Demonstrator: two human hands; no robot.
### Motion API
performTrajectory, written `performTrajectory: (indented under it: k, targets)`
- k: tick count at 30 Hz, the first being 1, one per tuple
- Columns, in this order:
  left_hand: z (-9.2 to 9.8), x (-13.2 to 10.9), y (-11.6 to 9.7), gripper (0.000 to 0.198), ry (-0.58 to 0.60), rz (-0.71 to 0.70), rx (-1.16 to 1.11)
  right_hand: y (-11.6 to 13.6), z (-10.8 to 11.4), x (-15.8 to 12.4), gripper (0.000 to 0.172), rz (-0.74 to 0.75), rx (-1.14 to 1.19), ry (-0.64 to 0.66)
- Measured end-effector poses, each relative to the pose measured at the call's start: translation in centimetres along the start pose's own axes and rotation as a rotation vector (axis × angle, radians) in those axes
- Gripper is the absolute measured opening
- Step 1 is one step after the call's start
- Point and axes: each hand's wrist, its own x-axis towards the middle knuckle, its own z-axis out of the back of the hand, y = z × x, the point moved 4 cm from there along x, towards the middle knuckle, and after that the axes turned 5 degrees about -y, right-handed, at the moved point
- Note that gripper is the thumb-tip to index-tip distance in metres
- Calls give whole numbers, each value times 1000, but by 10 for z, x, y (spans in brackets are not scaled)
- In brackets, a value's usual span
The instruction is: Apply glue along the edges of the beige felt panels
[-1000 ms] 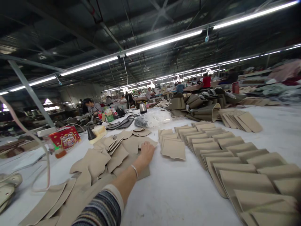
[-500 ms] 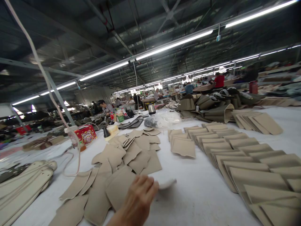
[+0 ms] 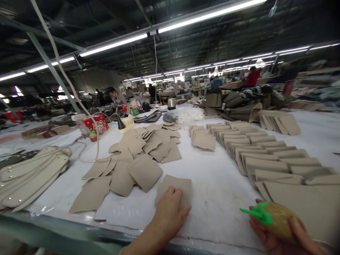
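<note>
A beige panel, leather-like, [image 3: 186, 186] lies flat on the white tabletop near the front edge. My left hand [image 3: 170, 209] rests palm down on it, thumb apart from the bent fingers. At the lower right, my right hand [image 3: 261, 235] is wrapped round a squeeze bottle [image 3: 281, 217] with amber contents and a bright green spout pointing left. Part of that hand is hidden behind the bottle. Left of my left hand spreads a loose heap of similar panels [image 3: 146, 171]. Overlapping rows of folded beige panels [image 3: 268, 164] run along the right, behind the bottle.
Long cream strips with holes [image 3: 34, 177] lie at left. A red box [image 3: 97, 124], a black cone [image 3: 120, 123] and a hanging pale cable [image 3: 60, 60] stand beyond. Clear plastic [image 3: 186, 115], a kettle [image 3: 171, 103] and dark panels [image 3: 239, 106] lie farther back. Several people work in the distance.
The panel that was raised edge-on at my left hand now lies flat under it. My right hand has come into view with the bottle. The camera has tilted down.
</note>
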Motion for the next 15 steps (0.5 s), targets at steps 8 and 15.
performTrajectory:
  k: [8, 15]
  targets:
    - [-13, 31, -22, 48, 174, 24, 298, 6, -15, -24, 31, -76, 71, -97]
    - [-13, 43, -27, 50, 172, 62, 382, 3, -10, -20, 46, -68, 25, -53]
